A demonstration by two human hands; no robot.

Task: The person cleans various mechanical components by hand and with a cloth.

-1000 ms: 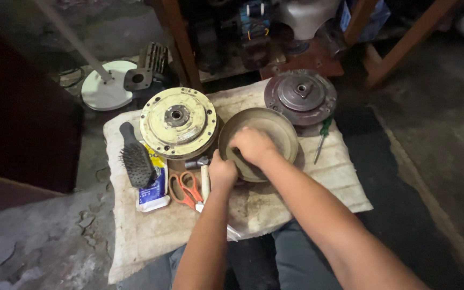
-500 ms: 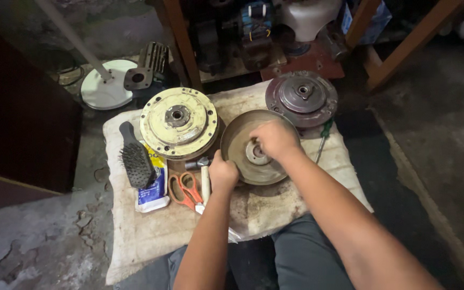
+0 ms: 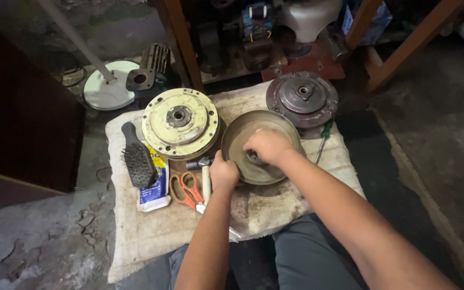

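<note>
Watching: I see both hands working on a brown metal dish-shaped disc that lies on a stained cloth over the floor, between a cream-yellow round housing and a dark grey round hub.
Left hand: curled shut into a fist against the disc's near rim; I judge it is bracing the rim, though I cannot tell what lies inside the fist.
Right hand: fingers bent down into the disc's centre, closed on or around a small part there; that part is hidden.
Slip risk: I judge the disc could skate or tip on the soft cloth if the fist's brace loosens.
Pinch risk: fingers at the centre could catch on an edge.
Clutter risk: orange-handled scissors, a light-handled tool and a black wire brush lie just beside the left wrist; a jolt could knock them.
</note>
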